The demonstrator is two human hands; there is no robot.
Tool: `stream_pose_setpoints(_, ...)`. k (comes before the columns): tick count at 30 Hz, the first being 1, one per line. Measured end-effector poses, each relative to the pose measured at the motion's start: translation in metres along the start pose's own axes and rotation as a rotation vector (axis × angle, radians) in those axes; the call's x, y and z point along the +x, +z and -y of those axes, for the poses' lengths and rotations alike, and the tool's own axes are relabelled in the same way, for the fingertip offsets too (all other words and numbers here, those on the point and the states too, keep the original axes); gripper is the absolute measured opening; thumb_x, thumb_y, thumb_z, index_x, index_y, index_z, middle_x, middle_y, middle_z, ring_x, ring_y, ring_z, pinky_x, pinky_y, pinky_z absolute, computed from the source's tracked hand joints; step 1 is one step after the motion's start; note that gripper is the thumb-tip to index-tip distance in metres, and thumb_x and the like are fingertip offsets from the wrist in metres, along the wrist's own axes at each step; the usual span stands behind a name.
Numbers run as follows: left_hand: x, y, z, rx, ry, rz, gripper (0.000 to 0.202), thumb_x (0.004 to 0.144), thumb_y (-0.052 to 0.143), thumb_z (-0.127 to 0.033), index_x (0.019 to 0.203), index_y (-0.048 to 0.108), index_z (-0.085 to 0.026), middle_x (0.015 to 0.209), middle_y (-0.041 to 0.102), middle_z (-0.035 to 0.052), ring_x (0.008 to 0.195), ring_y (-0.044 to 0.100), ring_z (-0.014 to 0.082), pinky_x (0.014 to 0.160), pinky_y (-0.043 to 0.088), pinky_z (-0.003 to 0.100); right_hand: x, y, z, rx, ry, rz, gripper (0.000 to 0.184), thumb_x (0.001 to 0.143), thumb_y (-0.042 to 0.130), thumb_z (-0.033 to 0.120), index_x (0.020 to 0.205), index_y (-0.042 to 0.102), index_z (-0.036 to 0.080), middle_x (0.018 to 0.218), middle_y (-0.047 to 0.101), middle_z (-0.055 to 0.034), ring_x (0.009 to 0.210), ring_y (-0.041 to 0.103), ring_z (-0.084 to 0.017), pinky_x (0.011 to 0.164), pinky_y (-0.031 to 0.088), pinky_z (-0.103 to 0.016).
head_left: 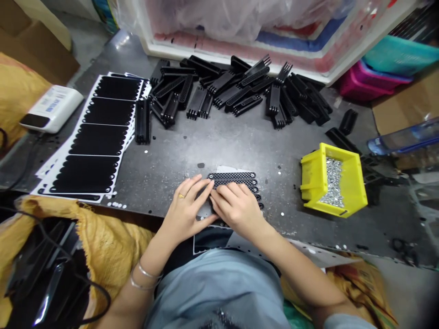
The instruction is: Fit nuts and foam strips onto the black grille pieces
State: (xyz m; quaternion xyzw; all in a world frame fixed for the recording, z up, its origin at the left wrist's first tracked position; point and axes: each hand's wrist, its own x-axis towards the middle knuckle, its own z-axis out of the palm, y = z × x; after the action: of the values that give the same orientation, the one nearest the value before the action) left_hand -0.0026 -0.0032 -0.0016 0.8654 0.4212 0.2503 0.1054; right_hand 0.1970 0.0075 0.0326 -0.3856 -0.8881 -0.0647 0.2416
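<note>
1. Grey-blue shirt point(219, 292) fills the bottom of the frame, nearest the camera, with yellow sacking point(113, 244) at lower left.
2. Left of centre, stacked sheets of black pads point(92, 137) lie on the metal table point(219, 151), seemingly untouched.
3. Left hand point(185, 208) sits narrow, fingers closed on the mesh strips point(233, 179) at lower centre.
4. Right hand point(236, 210), equally narrow, holds those same strips.
5. Upper centre, a large pile of black parts point(240, 87) lies loose.
6. At right, a yellow bin point(353, 192) holds plenty of silver screws point(332, 183).

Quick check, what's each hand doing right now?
Left hand: fingers extended, tips on the black perforated strip; grip cannot be told.
Right hand: fingers lying over the same strip; grip cannot be told.
</note>
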Motion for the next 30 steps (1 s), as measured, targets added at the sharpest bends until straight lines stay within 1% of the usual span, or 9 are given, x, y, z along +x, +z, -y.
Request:
stream_pose_setpoints(3, -0.001, 0.0, 0.001, 0.012, -0.001, 0.002, 0.074, 0.096, 0.065, -0.032, 0.161, 0.032, -0.021, 0.147, 0.056, 0.0154, 0.148, 0.041, 0.0339, 0.124, 0.032, 0.053, -0.004, -0.004, -0.001, -0.063, -0.14, 0.034, 0.021, 0.102, 0.058, 0.02, 0.101, 0.074, 0.007, 0.095, 0.072, -0.0098, 0.086, 0.055, -0.022, 0.075, 0.04, -0.036)
stream_pose_setpoints(6, 0.0, 0.002, 0.001, -0.006, 0.01, 0.0, 0.075, 0.095, 0.062, -0.03, 0.162, 0.03, -0.022, 0.148, 0.056, 0.0151, 0.147, 0.042, 0.0341, 0.123, 0.033, 0.054, -0.007, -0.007, 0.002, -0.122, -0.198, 0.103, 0.025, 0.103, 0.056, 0.023, 0.103, 0.074, 0.006, 0.101, 0.073, -0.0124, 0.091, 0.058, -0.024, 0.078, 0.043, -0.037)
stream_pose_setpoints(10, 0.0, 0.003, 0.001, -0.053, 0.003, -0.007, 0.077, 0.094, 0.058, -0.023, 0.164, 0.027, -0.023, 0.148, 0.054, 0.0148, 0.146, 0.044, 0.0336, 0.122, 0.035, 0.055, -0.003, -0.01, 0.016, -0.228, -0.187, 0.209, 0.036, 0.105, 0.051, 0.027, 0.112, 0.071, -0.001, 0.109, 0.071, -0.0209, 0.095, 0.06, -0.028, 0.081, 0.045, -0.041)
stream_pose_setpoints(13, -0.002, 0.002, 0.002, -0.077, -0.011, -0.015, 0.078, 0.093, 0.059, -0.023, 0.164, 0.026, -0.024, 0.149, 0.054, 0.0143, 0.146, 0.044, 0.0333, 0.121, 0.037, 0.054, -0.001, -0.013, 0.021, -0.231, -0.179, 0.255, 0.037, 0.106, 0.048, 0.027, 0.114, 0.07, -0.002, 0.112, 0.07, -0.0226, 0.095, 0.06, -0.028, 0.083, 0.046, -0.042)
stream_pose_setpoints(15, -0.003, 0.002, 0.002, -0.078, -0.012, -0.005, 0.079, 0.094, 0.061, -0.025, 0.164, 0.026, -0.024, 0.15, 0.053, 0.0144, 0.147, 0.042, 0.0333, 0.122, 0.036, 0.054, -0.002, -0.014, 0.017, -0.203, -0.194, 0.266, 0.038, 0.106, 0.047, 0.027, 0.115, 0.07, -0.002, 0.116, 0.069, -0.0231, 0.099, 0.06, -0.029, 0.085, 0.046, -0.042)
stream_pose_setpoints(20, 0.0, 0.0, 0.003, -0.07, -0.007, -0.001, 0.075, 0.095, 0.067, -0.034, 0.161, 0.033, -0.025, 0.147, 0.055, 0.0141, 0.147, 0.041, 0.0335, 0.122, 0.036, 0.054, -0.008, -0.014, -0.005, -0.045, -0.213, 0.252, 0.036, 0.107, 0.046, 0.026, 0.119, 0.068, 0.0, 0.113, 0.069, -0.0184, 0.098, 0.061, -0.026, 0.085, 0.048, -0.04)
stream_pose_setpoints(24, 0.005, -0.004, 0.006, -0.081, -0.007, 0.016, 0.074, 0.092, 0.07, -0.034, 0.159, 0.039, -0.026, 0.147, 0.055, 0.0135, 0.147, 0.041, 0.0343, 0.121, 0.037, 0.054, -0.005, -0.011, -0.006, -0.023, -0.229, 0.263, 0.032, 0.107, 0.044, 0.022, 0.112, 0.07, 0.003, 0.107, 0.069, -0.0178, 0.096, 0.061, -0.026, 0.084, 0.048, -0.042)
stream_pose_setpoints(27, 0.005, -0.007, 0.009, -0.08, 0.001, 0.022, 0.074, 0.093, 0.07, -0.034, 0.159, 0.038, -0.029, 0.146, 0.058, 0.011, 0.147, 0.042, 0.0332, 0.121, 0.037, 0.054, -0.002, -0.013, -0.004, 0.036, -0.15, 0.212, 0.03, 0.107, 0.045, 0.021, 0.106, 0.07, 0.005, 0.1, 0.071, -0.016, 0.089, 0.062, -0.025, 0.078, 0.047, -0.041)
stream_pose_setpoints(30, 0.001, -0.01, 0.01, -0.047, 0.002, 0.045, 0.079, 0.093, 0.072, -0.042, 0.161, 0.034, -0.027, 0.149, 0.058, 0.0119, 0.148, 0.042, 0.0335, 0.122, 0.035, 0.053, -0.008, -0.021, -0.007, 0.182, -0.022, 0.106, 0.023, 0.105, 0.05, 0.02, 0.104, 0.07, 0.009, 0.1, 0.074, -0.0126, 0.087, 0.063, -0.022, 0.077, 0.047, -0.038)
